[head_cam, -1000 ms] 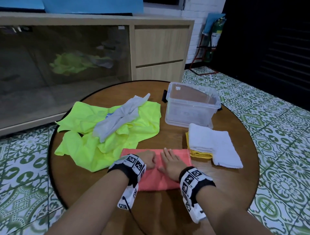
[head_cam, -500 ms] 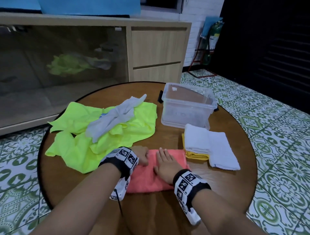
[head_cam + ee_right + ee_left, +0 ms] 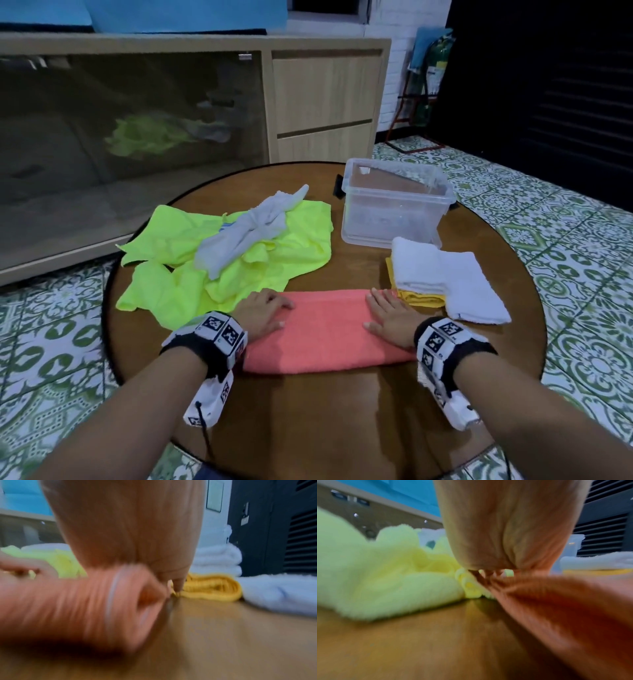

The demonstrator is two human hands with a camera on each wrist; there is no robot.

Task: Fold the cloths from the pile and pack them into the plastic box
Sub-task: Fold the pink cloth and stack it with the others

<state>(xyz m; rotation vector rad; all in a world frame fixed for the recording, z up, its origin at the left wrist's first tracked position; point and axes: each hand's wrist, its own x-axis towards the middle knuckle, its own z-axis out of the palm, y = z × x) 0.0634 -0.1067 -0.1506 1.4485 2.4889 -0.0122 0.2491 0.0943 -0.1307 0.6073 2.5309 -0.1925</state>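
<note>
The coral cloth [image 3: 325,330] lies folded into a long strip near the front edge of the round tabletop [image 3: 308,421], and both hands rest on it with fingers laid flat, grasping nothing. The left hand [image 3: 262,313] presses the strip's left end and the right hand [image 3: 388,320] presses its right end; the right wrist view shows the doubled layers at that end, though blurred. Judging by the flat palms, the person is smoothing the fold, and the strip probably needs at least one more fold across before it will fit the box.

Just beside the strip's right end, toward the right edge, a folded yellow cloth [image 3: 419,298] sits under a folded white cloth [image 3: 445,277]. They are done but not yet packed.

Behind the left hand, toward the left edge, the pile remains: crumpled neon-yellow cloths [image 3: 191,270] with a twisted grey-white cloth [image 3: 246,236] lying on top. How many pieces are in it cannot be told.

Toward the far right edge stands the clear plastic box [image 3: 394,205], open, and it appears to hold no cloths. So, by this reckoning, folding is roughly midway and packing has not begun.
</note>
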